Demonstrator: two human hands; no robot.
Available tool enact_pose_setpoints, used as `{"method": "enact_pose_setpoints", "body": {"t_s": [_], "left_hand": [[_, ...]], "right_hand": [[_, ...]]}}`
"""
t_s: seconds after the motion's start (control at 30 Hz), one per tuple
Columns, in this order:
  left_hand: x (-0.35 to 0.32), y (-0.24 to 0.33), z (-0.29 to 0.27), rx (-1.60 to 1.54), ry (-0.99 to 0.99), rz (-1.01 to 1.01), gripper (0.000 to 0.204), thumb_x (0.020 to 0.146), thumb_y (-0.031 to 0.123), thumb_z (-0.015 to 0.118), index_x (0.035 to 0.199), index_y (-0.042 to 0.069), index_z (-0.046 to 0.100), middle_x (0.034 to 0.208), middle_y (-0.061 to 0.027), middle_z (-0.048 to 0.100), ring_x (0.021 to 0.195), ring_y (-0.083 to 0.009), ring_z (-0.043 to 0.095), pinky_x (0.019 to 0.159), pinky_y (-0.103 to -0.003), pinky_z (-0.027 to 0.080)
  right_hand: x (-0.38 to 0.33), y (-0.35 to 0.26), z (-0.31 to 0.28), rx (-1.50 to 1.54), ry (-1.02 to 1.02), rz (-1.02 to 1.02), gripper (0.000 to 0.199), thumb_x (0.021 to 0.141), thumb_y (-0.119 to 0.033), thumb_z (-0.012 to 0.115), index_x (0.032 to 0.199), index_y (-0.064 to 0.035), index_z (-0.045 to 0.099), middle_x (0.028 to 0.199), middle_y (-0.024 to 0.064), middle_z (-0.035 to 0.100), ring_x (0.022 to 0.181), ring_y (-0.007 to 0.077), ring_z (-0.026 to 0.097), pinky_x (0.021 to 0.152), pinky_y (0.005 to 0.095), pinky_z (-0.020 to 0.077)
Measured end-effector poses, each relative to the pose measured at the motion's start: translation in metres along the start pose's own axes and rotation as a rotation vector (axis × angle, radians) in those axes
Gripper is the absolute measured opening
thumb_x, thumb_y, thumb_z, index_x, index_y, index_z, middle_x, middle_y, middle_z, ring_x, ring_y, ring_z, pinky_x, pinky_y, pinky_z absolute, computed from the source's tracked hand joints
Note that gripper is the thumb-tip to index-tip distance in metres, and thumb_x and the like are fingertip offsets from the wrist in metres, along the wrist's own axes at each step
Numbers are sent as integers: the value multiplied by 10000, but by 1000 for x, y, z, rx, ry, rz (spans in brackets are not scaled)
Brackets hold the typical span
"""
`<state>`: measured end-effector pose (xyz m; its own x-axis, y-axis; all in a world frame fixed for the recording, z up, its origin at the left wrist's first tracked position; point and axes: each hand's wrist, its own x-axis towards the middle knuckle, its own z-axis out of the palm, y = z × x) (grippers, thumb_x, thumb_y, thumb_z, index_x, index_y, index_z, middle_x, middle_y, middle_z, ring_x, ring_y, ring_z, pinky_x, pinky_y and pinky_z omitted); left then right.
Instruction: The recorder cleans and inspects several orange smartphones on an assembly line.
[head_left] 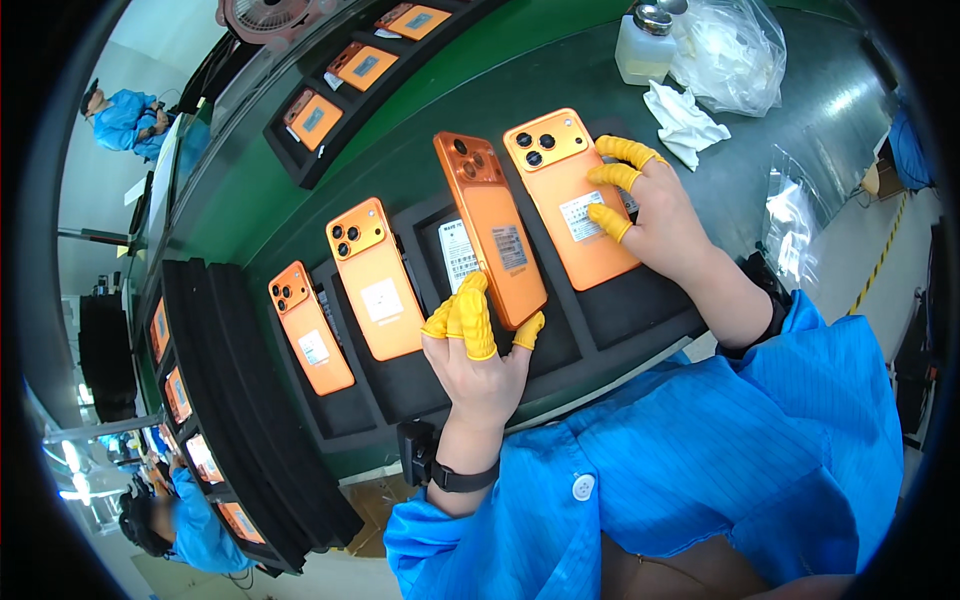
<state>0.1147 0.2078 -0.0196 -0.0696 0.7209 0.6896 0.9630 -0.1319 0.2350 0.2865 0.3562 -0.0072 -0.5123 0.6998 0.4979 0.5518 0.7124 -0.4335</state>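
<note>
My left hand [472,350], with yellow finger cots, grips the lower end of an orange phone [500,230], raised at a tilt over a slot of the black foam tray [447,385]. A white printed label shows in the slot behind it. My right hand [660,205], also in yellow finger cots, is closed at the right edge of another orange phone [545,180]. Its thumb lies beside the white label [582,217] on that phone's back. Further left, two orange phones [375,285] [308,335] lie back up in the tray, each with a white label.
Beyond the tray stands another foam tray [290,150] with several orange phones. Stacked black trays [250,400] rise at left. At the back right are a pump bottle [645,48], a plastic bag [735,55] and crumpled tissue [685,122]. Two other people in blue sit at left.
</note>
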Motion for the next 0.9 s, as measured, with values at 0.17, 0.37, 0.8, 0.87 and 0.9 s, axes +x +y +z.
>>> {"method": "enact_pose_setpoints", "body": {"t_s": [0.17,0.37,0.8,0.87,0.9], "left_hand": [[2,1,4,-28,21,11,804,518,166,823,1180,17,392,1071,-128,523,943,-307,484,809,-386,367],[5,2,-1,40,-2,23,680,472,135,814,1079,18,531,1075,-125,521,963,-307,476,818,-388,382],[6,4,3,75,17,54,612,519,180,802,1045,-2,547,1060,-144,530,949,-276,510,765,-361,412],[6,4,3,56,16,52,608,523,175,802,1045,-4,548,1059,-145,530,948,-280,512,765,-362,414],[6,4,4,35,13,50,604,527,171,801,1046,-6,548,1059,-146,531,947,-283,514,765,-364,416]], "right_hand": [[-1,4,-4,2,19,33,291,698,-149,648,966,-56,585,1121,106,507,1021,272,469,890,359,358],[13,36,-28,-38,241,75,306,703,-136,651,993,-75,576,1116,135,505,996,296,496,841,372,408],[23,80,-47,-480,47,252,219,688,-164,667,900,-115,644,887,126,569,822,289,554,717,366,461],[21,76,-40,-591,-114,251,189,664,-152,670,849,-120,655,916,107,550,884,270,531,736,356,463],[20,77,-38,-593,-111,252,189,664,-152,670,849,-120,655,916,107,550,884,270,531,736,356,463]]}}
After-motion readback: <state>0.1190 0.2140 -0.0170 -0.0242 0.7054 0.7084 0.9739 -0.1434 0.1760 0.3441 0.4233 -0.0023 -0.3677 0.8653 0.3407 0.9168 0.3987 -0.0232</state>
